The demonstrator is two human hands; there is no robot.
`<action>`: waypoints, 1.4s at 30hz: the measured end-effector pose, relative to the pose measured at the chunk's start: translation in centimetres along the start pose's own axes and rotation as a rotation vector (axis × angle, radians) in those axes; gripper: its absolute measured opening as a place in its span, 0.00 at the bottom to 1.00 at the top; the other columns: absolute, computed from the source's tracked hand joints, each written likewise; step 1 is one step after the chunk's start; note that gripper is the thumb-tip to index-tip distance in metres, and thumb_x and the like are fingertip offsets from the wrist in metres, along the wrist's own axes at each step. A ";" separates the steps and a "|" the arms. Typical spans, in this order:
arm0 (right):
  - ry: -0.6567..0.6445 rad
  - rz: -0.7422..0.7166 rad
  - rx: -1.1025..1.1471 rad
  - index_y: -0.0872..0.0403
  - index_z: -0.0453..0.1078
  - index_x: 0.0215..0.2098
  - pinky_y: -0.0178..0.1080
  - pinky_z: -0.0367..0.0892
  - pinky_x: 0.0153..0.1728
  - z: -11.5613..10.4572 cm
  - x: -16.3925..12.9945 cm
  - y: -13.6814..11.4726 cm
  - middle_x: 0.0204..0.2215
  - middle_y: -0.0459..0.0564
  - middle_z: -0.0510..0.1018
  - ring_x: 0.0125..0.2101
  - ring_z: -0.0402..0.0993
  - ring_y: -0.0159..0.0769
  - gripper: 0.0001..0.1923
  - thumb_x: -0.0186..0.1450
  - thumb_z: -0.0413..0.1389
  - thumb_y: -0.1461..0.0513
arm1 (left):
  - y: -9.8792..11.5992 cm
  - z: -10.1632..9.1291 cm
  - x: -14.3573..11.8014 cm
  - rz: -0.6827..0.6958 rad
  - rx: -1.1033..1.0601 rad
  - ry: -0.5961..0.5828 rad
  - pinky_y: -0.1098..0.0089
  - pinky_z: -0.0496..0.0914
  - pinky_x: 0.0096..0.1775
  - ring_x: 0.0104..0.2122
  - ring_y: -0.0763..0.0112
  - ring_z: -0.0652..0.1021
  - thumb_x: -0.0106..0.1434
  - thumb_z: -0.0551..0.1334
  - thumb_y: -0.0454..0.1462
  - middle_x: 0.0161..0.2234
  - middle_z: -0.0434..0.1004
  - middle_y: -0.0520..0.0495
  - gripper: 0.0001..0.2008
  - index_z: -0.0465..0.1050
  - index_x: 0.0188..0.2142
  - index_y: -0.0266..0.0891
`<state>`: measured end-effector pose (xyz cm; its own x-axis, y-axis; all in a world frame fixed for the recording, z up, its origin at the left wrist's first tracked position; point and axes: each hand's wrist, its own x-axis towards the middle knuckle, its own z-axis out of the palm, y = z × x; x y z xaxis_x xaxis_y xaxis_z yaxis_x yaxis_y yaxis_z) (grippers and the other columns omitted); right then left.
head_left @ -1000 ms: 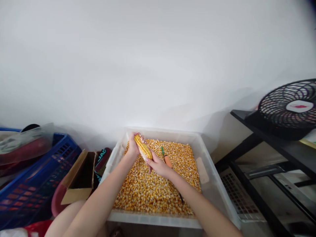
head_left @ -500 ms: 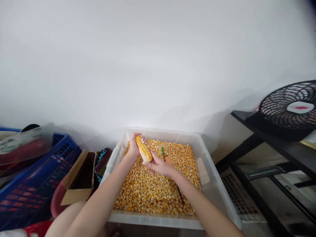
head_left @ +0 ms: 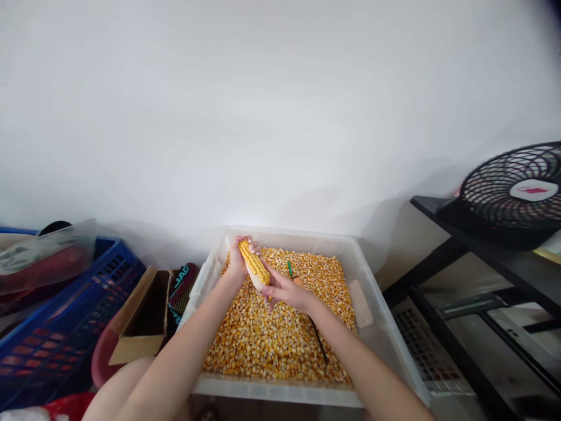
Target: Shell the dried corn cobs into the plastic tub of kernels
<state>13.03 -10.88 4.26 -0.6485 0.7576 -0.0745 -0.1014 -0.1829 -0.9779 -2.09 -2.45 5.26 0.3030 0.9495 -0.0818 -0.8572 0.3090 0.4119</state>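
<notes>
Above the loose kernels, my left hand point(head_left: 239, 257) is closed around the upper part of a yellow corn cob point(head_left: 255, 262). Part of the cob's near lower side is pale and bare of kernels. My right hand point(head_left: 284, 290) grips the lower end, its thumb against the bare part and its fingers behind. Beneath both hands, corn kernels point(head_left: 263, 345) lie deep in a clear plastic bin point(head_left: 307, 397). A tool with an orange handle point(head_left: 298, 281), a green end point(head_left: 290, 268) and a thin dark shaft point(head_left: 319, 342) lies on the kernels, partly hidden by my right hand and forearm.
Left of the bin stand an open cardboard box point(head_left: 135, 345), a dark shoe point(head_left: 182, 289), a pink basin point(head_left: 100, 356) and a blue plastic basket point(head_left: 65, 333). On the right, a fan point(head_left: 517, 187) rests on a black stand point(head_left: 429, 207). A white wall point(head_left: 280, 117) rises behind.
My right hand has shifted slightly down and right along the cob's lower end, with its thumb moved. My left hand and the cob have moved very little.
</notes>
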 end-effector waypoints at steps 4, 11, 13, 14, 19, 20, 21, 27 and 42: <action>0.040 -0.035 0.000 0.48 0.42 0.64 0.34 0.69 0.26 -0.2 0.3 0.5 0.25 0.41 0.67 0.23 0.66 0.27 0.43 0.58 0.57 0.50 | -0.2 -0.2 -0.1 -0.022 -0.038 -0.051 0.77 0.61 0.18 0.13 0.80 0.61 0.51 0.56 0.37 0.13 0.54 0.57 0.07 0.59 0.20 0.38; 0.139 -0.101 -0.150 0.49 0.45 0.64 0.33 0.67 0.22 0.3 0.7 1.9 0.23 0.40 0.61 0.20 0.59 0.25 0.39 0.60 0.55 0.50 | -0.6 0.1 -0.7 0.034 -0.035 0.030 0.77 0.60 0.17 0.12 0.79 0.61 0.52 0.55 0.37 0.13 0.53 0.57 0.08 0.58 0.19 0.38; 0.143 -0.096 -0.178 0.48 0.44 0.64 0.33 0.67 0.22 0.4 0.7 1.8 0.23 0.40 0.62 0.19 0.59 0.25 0.39 0.60 0.54 0.49 | -0.5 0.4 -0.8 0.033 -0.028 0.030 0.77 0.59 0.17 0.12 0.80 0.61 0.52 0.56 0.37 0.13 0.53 0.58 0.08 0.58 0.20 0.38; 0.146 -0.091 -0.195 0.48 0.44 0.64 0.33 0.66 0.22 0.5 0.6 1.9 0.23 0.41 0.62 0.19 0.59 0.26 0.39 0.60 0.54 0.49 | -0.5 0.4 -0.8 0.028 -0.024 0.027 0.77 0.60 0.17 0.12 0.80 0.61 0.52 0.56 0.37 0.13 0.53 0.58 0.08 0.58 0.20 0.38; 0.209 -0.081 -0.287 0.46 0.43 0.64 0.31 0.62 0.19 0.5 0.7 2.2 0.22 0.41 0.64 0.18 0.59 0.25 0.37 0.62 0.52 0.49 | -0.5 0.6 -0.8 0.026 -0.003 0.019 0.76 0.61 0.17 0.12 0.79 0.62 0.52 0.56 0.37 0.13 0.53 0.57 0.08 0.59 0.19 0.38; 0.224 -0.074 -0.285 0.46 0.42 0.64 0.30 0.61 0.18 0.6 0.7 2.1 0.22 0.41 0.63 0.17 0.58 0.25 0.37 0.62 0.52 0.49 | -0.6 0.7 -0.8 0.024 0.005 0.022 0.75 0.61 0.17 0.12 0.78 0.62 0.52 0.56 0.38 0.13 0.53 0.57 0.08 0.59 0.19 0.39; 0.231 -0.066 -0.263 0.47 0.42 0.64 0.30 0.61 0.18 0.6 0.7 1.9 0.22 0.40 0.63 0.17 0.58 0.24 0.37 0.62 0.52 0.49 | -0.6 0.8 -0.8 0.020 0.011 0.025 0.75 0.61 0.17 0.12 0.78 0.62 0.52 0.56 0.38 0.13 0.53 0.57 0.08 0.59 0.19 0.39; 0.095 -0.042 0.065 0.47 0.46 0.62 0.35 0.70 0.26 0.7 0.4 0.7 0.31 0.44 0.67 0.27 0.68 0.29 0.36 0.59 0.55 0.51 | -0.2 1.5 -1.1 0.025 0.058 0.009 0.75 0.61 0.17 0.12 0.78 0.61 0.51 0.56 0.38 0.13 0.54 0.57 0.08 0.59 0.19 0.39; -0.033 0.072 0.068 0.54 0.59 0.45 0.36 0.70 0.31 -0.7 0.0 0.1 0.34 0.47 0.71 0.31 0.72 0.32 0.27 0.54 0.61 0.50 | -1.9 2.4 -1.5 0.035 0.243 -0.107 0.73 0.55 0.17 0.11 0.76 0.60 0.51 0.56 0.37 0.11 0.55 0.56 0.08 0.58 0.19 0.40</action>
<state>13.54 -10.49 4.01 -0.6802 0.7202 -0.1364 -0.1039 -0.2788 -0.9547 0.08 -4.62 6.80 0.3286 0.9441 0.0271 -0.7465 0.2421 0.6197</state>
